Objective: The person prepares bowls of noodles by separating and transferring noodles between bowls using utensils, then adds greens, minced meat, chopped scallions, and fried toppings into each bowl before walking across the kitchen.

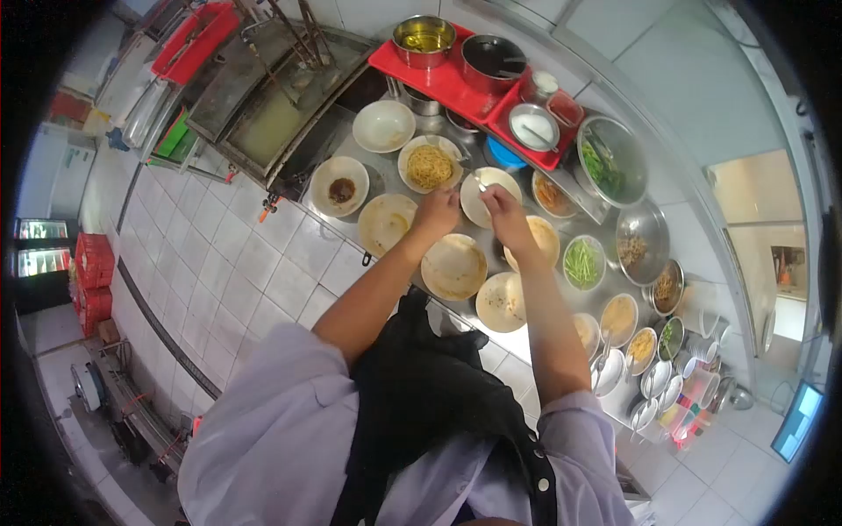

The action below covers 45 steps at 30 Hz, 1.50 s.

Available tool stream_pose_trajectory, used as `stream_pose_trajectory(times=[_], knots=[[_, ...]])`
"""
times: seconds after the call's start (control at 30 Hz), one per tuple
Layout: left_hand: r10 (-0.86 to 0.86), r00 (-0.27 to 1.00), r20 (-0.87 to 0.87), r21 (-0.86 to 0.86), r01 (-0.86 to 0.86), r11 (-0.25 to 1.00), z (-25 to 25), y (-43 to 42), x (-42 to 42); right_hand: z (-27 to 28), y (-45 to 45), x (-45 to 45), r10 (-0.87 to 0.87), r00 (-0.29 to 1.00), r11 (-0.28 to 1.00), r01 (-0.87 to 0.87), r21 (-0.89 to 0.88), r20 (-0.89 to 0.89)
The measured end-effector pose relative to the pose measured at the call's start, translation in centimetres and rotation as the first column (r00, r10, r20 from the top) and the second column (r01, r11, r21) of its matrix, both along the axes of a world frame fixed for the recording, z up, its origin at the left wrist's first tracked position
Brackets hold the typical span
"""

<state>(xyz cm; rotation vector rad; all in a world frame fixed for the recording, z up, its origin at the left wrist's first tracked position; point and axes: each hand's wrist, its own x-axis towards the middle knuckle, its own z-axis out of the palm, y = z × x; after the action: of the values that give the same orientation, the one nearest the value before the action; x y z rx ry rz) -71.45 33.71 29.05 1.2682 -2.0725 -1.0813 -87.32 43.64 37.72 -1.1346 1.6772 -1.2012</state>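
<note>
My left hand is closed over the lower edge of a bowl of yellow noodles; what it holds, if anything, is too small to make out. A metal utensil shows at the right side of that bowl. My right hand pinches a small spoon, mostly hidden, over a pale bowl. Close below my hands stand a bowl with light residue and a bowl with dark specks. To the left is a bowl of dark sauce.
A red tray bears metal pots of oil and dark liquid. Greens fill a steel bowl, and sliced green vegetables a white bowl. Several topping bowls line the counter's right side. A metal cooking vat stands at the upper left.
</note>
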Motion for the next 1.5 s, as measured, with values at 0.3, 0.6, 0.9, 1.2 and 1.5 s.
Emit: stream_pose_trajectory(times=[0.3, 0.6, 0.9, 1.2, 1.5], knots=[[-0.033, 0.964, 0.264, 0.159, -0.010, 0.987, -3.2, -13.6, 7.6, -9.4, -14.5, -0.2, 0.254, 0.792, 0.967, -0.198, 0.160, -0.555], [0.108, 0.994, 0.003, 0.480, -0.096, 0.872, 5.3, -9.7, 8.6, -4.5, -10.6, 3.6, -0.005, 0.993, 0.990, -0.012, -0.142, -0.118], [-0.111, 0.987, -0.120, 0.485, 0.156, 0.861, 13.9, 6.8, 5.4, 8.9, 13.6, 2.8, -0.203, 0.965, 0.972, 0.178, -0.152, -0.165], [-0.512, 0.838, -0.188, 0.359, 0.544, 0.758, 13.4, 28.4, -8.8, 19.5, 42.9, -6.4, -0.208, 0.618, 0.857, 0.489, 0.163, -0.758], [-0.605, 0.778, -0.170, 0.272, 0.627, 0.730, 12.5, 45.8, -20.9, 14.2, 57.9, -14.0, -0.236, 0.720, 0.851, 0.477, 0.219, -0.652]])
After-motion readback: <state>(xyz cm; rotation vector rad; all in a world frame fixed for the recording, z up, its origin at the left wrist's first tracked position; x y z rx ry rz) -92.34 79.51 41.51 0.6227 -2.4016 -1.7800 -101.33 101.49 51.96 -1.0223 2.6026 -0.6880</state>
